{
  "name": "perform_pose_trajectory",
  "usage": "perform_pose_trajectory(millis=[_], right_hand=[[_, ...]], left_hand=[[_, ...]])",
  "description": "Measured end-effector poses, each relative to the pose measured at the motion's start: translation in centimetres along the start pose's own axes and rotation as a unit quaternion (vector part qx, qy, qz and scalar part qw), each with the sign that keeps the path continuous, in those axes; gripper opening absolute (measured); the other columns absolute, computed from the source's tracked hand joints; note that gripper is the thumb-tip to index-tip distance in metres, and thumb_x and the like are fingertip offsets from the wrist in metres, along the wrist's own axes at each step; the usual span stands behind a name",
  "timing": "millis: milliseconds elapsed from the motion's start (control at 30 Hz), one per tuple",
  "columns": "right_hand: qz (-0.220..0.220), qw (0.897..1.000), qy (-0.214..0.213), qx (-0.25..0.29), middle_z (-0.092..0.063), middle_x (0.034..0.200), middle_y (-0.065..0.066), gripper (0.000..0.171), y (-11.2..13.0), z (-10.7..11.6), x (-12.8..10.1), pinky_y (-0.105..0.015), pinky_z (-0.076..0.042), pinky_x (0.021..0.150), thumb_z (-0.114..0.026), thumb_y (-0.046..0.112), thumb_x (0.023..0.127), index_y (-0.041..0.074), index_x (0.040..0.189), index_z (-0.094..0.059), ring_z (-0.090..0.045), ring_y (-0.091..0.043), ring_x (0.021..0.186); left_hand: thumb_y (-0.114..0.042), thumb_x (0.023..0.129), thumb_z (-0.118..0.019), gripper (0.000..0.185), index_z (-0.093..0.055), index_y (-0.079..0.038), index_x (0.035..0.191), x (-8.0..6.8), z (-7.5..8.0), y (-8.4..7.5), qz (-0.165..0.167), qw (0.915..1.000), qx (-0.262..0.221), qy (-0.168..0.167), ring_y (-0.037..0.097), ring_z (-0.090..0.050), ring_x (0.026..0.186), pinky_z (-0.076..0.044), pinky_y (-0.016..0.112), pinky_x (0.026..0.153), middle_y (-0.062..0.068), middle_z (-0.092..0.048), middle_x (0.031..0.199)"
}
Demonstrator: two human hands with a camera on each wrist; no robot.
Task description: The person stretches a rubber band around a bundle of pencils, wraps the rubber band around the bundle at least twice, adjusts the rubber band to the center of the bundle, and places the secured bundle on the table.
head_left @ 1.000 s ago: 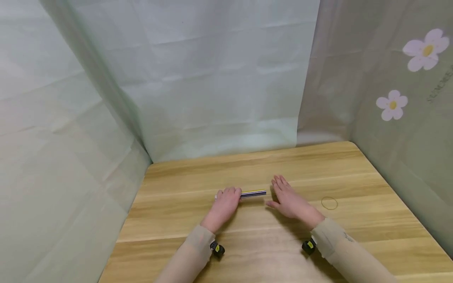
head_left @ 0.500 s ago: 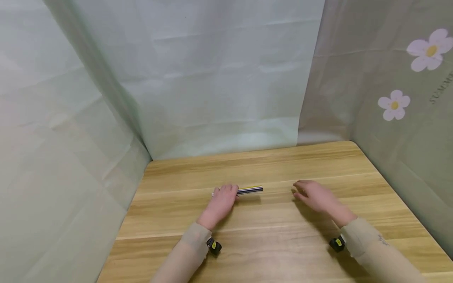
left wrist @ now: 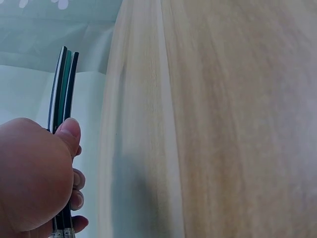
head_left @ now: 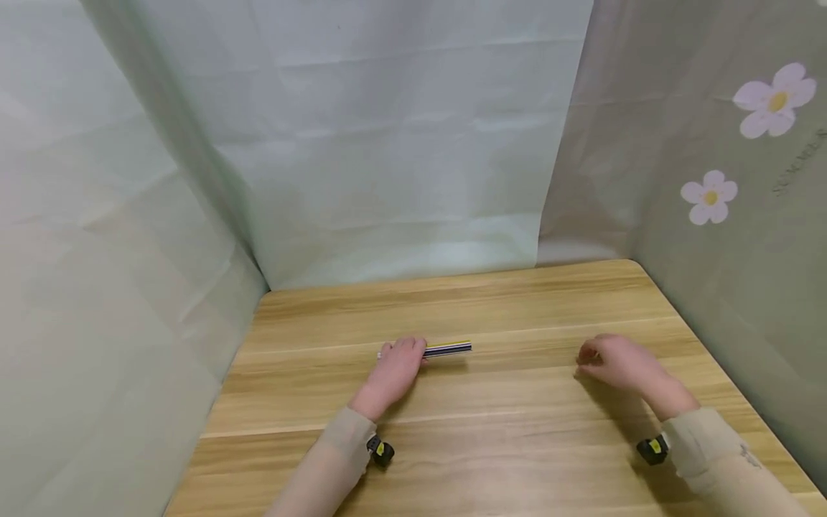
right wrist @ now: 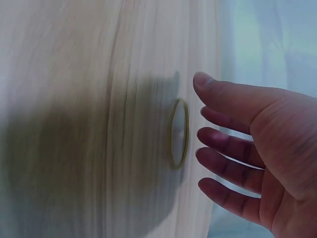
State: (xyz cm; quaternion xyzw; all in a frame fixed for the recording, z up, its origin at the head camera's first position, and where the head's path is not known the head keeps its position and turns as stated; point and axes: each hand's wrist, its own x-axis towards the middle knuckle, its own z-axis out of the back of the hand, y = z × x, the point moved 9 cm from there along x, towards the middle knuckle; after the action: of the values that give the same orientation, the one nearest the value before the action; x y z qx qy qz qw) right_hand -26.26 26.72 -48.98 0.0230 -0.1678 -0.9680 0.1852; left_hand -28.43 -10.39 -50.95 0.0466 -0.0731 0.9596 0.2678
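My left hand (head_left: 395, 370) grips a bundle of slim pencils (head_left: 449, 350) with its fingers wrapped round the middle. Yellow, white and dark barrels stick out to the right in the head view. Seen from the left wrist, dark and green pencils (left wrist: 62, 89) rise past the thumb, with silvery bands at their lower ends. My right hand (head_left: 623, 365) hovers over the right part of the table, fingers loosely bent and holding nothing. A thin yellowish rubber band (right wrist: 186, 131) lies on the wood just beyond its fingertips in the right wrist view; the hand hides it from the head view.
The wooden table (head_left: 504, 445) has rounded far corners. Pale fabric curtains (head_left: 400, 158) stand along its back and sides, the right one printed with white flowers (head_left: 709, 197). A small black camera (head_left: 652, 449) is strapped to each wrist.
My right hand has moved right, away from the pencils to the rubber band, its fingers going from straight to bent. The left hand keeps its grip on the pencils, shifting slightly left in view.
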Motion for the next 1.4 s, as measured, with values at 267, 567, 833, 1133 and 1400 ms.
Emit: perform_pose_trajectory(millis=[267,567,833,1133,1400], right_hand=[[-0.003,1.000,-0.009,0.012,-0.071,0.093,0.004,0.026,-1.3,0.4,-1.6,-0.048,-0.056,0.078,-0.091,0.032,0.086,0.013,0.096,-0.075,-0.067,-0.019,0.086],[-0.022,1.000,-0.006,0.005,-0.068,0.092,0.008,0.032,-2.5,0.0,-3.0,-0.045,-0.054,0.076,-0.093,0.039,0.083,0.017,0.096,-0.075,-0.063,-0.014,0.083],[-0.019,1.000,-0.015,0.005,-0.064,0.090,0.009,0.023,-2.6,-0.2,-3.4,-0.043,-0.052,0.071,-0.091,0.034,0.086,0.021,0.091,-0.073,-0.059,-0.012,0.080],[0.000,1.000,-0.018,0.003,-0.065,0.085,0.013,0.016,-2.6,-0.5,-3.5,-0.041,-0.053,0.072,-0.088,0.023,0.090,0.021,0.087,-0.072,-0.060,-0.007,0.078],[0.006,1.000,-0.006,-0.003,-0.065,0.085,0.011,0.014,-2.3,-0.9,-3.4,-0.040,-0.052,0.070,-0.084,0.018,0.094,0.017,0.087,-0.071,-0.057,-0.008,0.077]], left_hand=[[-0.028,0.111,-0.058,0.017,-0.056,-0.012,0.109,-0.1,0.1,-0.3,-0.006,1.0000,-0.003,-0.003,0.026,-0.061,0.096,-0.043,0.045,0.079,0.005,-0.061,0.099],[-0.029,0.111,-0.058,0.017,-0.055,-0.012,0.107,-0.2,0.1,-0.7,-0.006,0.9999,0.012,-0.007,0.026,-0.062,0.096,-0.044,0.045,0.079,0.005,-0.060,0.098],[-0.030,0.111,-0.058,0.019,-0.054,-0.012,0.107,-0.4,0.0,-0.6,-0.007,0.9997,0.022,-0.009,0.027,-0.062,0.095,-0.044,0.045,0.078,0.005,-0.060,0.097],[-0.030,0.112,-0.056,0.019,-0.054,-0.012,0.109,-0.4,-0.2,-0.7,-0.006,0.9998,0.020,-0.002,0.026,-0.061,0.095,-0.042,0.043,0.077,0.005,-0.059,0.098],[-0.030,0.112,-0.057,0.019,-0.054,-0.011,0.109,-0.5,-0.2,-0.9,-0.014,0.9996,0.024,-0.002,0.026,-0.060,0.093,-0.040,0.041,0.076,0.005,-0.059,0.097]])
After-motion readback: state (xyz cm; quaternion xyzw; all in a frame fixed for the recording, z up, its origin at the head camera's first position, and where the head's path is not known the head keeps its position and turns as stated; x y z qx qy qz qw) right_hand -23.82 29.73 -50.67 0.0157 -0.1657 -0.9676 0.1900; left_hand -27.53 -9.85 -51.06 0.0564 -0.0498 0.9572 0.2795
